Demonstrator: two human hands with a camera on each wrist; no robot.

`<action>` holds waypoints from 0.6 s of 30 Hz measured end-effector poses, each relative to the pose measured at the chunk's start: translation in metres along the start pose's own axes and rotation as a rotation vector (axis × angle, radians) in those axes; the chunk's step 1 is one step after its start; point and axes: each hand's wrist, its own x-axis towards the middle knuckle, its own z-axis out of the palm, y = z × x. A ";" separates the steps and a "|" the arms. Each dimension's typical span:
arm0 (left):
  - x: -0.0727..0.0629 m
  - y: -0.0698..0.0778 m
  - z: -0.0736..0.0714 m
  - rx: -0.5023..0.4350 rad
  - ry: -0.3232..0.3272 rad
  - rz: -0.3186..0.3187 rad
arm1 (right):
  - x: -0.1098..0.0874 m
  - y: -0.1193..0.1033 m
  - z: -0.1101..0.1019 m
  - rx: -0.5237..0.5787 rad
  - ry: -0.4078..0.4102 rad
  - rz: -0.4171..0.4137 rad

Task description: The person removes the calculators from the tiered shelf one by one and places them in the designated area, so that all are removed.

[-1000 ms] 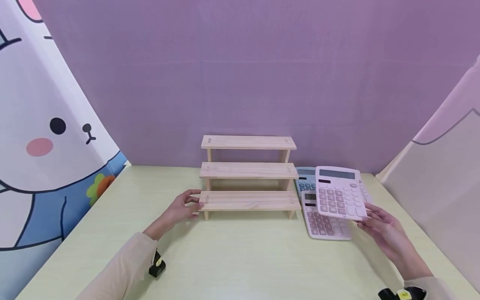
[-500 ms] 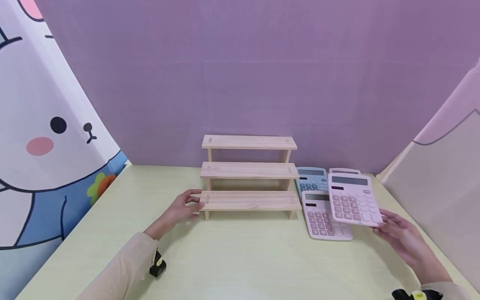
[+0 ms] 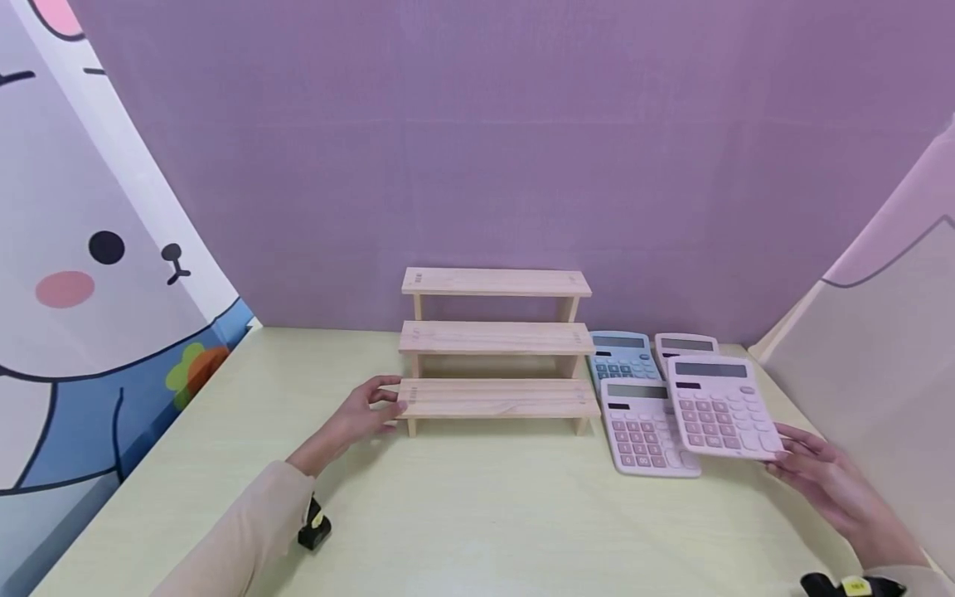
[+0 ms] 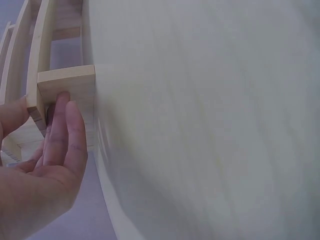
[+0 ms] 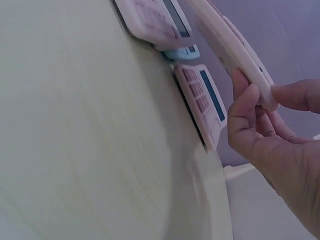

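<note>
A three-step wooden display stand (image 3: 498,398) stands on the table against the purple backdrop. My left hand (image 3: 360,421) grips the left end of its lowest step, and in the left wrist view the thumb (image 4: 14,116) lies on the board with the fingers under it. To the stand's right, my right hand (image 3: 831,489) pinches a pink calculator (image 3: 727,414) by its lower right corner. The right wrist view shows this calculator (image 5: 237,50) raised off the table, thumb on one face and fingers on the other. It overlaps another pink calculator (image 3: 645,439) in the head view.
Beside the stand's right end lies a blue calculator (image 3: 622,352). Another pink calculator (image 3: 685,342) lies behind the held one, partly hidden by it. A printed curtain (image 3: 89,348) hangs at the left, and a pale panel (image 3: 880,373) borders the table (image 3: 477,514) at the right.
My right hand has carried the pink calculator right and toward me, uncovering more of the blue calculator and the pink one behind. The left hand and stand have stayed in place.
</note>
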 end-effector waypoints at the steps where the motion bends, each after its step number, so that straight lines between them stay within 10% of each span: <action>1: 0.000 0.000 0.000 -0.002 0.002 -0.004 | -0.001 -0.001 -0.002 0.008 -0.006 0.008; 18: 0.000 -0.001 0.000 -0.001 -0.002 0.000 | -0.017 -0.010 -0.030 0.001 -0.005 0.105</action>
